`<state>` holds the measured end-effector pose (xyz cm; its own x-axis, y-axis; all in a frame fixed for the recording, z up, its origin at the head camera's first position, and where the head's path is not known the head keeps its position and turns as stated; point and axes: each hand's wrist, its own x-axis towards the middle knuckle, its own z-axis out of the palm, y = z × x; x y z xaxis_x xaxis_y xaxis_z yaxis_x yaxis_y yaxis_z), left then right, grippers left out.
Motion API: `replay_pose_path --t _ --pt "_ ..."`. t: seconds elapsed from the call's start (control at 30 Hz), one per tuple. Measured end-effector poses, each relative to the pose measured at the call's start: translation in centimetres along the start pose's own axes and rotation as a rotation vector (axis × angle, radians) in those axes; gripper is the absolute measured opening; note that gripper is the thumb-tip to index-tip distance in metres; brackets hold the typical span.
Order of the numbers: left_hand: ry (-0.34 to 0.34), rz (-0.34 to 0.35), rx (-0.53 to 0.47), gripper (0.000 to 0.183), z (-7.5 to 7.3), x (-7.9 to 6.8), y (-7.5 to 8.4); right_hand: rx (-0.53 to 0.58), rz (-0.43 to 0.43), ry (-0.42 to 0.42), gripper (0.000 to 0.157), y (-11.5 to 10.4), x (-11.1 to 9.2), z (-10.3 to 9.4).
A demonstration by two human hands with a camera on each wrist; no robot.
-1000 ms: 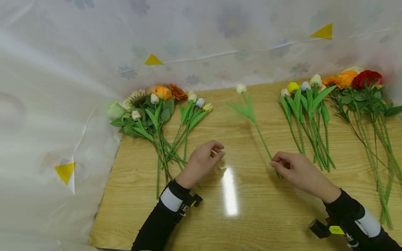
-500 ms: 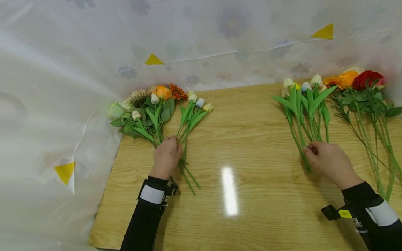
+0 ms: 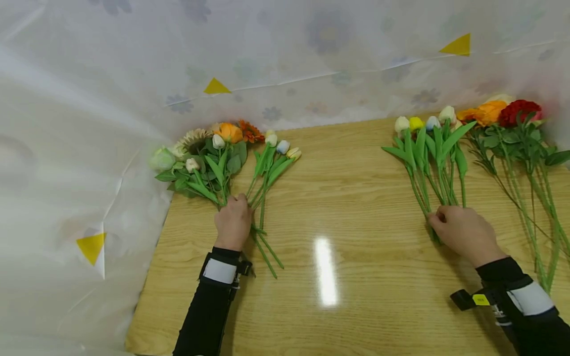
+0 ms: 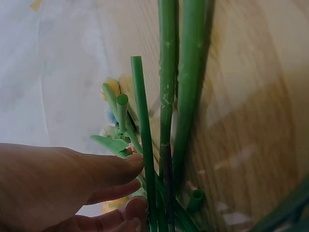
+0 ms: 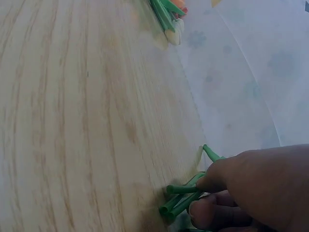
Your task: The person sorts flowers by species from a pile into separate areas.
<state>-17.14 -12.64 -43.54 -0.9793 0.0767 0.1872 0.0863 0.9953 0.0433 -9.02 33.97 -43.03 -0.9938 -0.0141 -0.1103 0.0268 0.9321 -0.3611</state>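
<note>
My left hand (image 3: 233, 222) is over the crossed stems of the left flower bunch (image 3: 222, 163), its fingers curled. In the left wrist view, thumb and fingertips close in on a thin green tulip stem (image 4: 140, 96), with thicker stems (image 4: 190, 63) beside it. At the right, my right hand (image 3: 465, 232) pinches the lower stem of a white tulip (image 3: 402, 124), which lies along the left side of the tulip bunch (image 3: 438, 153). Several cut stem ends (image 5: 181, 200) stick out by the thumb in the right wrist view. The palm hides which other stems it touches.
Orange and red flowers (image 3: 518, 113) with long stems lie at the far right. A few tulips (image 3: 276, 158) fan out beside the left bunch on the wooden table (image 3: 338, 188). Pale floral sheeting (image 3: 311, 54) with yellow triangles rises behind and at the left.
The right hand has carried the white tulip from mid-table to the right-hand tulips. My left hand has moved left onto the left bunch's stems. Over the last half second both shifted only slightly.
</note>
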Motion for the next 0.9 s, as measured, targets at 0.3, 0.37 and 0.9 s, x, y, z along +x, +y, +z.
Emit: replay_pose_path --t 0.3,0.37,0.9 --pt "-0.073 -0.048 -0.003 0.030 0.1 0.5 -0.4 -0.007 -0.022 0.040 0.045 -0.5 -0.7 -0.6" --pt "-0.109 -0.055 -0.014 0.027 0.1 0.7 -0.5 -0.012 -0.037 0.063 0.044 -0.7 -0.8 -0.6" --pt "0.058 0.038 -0.272 0.019 -1.1 1.0 0.0 0.030 -0.153 0.129 0.040 -2.8 -1.3 -0.8"
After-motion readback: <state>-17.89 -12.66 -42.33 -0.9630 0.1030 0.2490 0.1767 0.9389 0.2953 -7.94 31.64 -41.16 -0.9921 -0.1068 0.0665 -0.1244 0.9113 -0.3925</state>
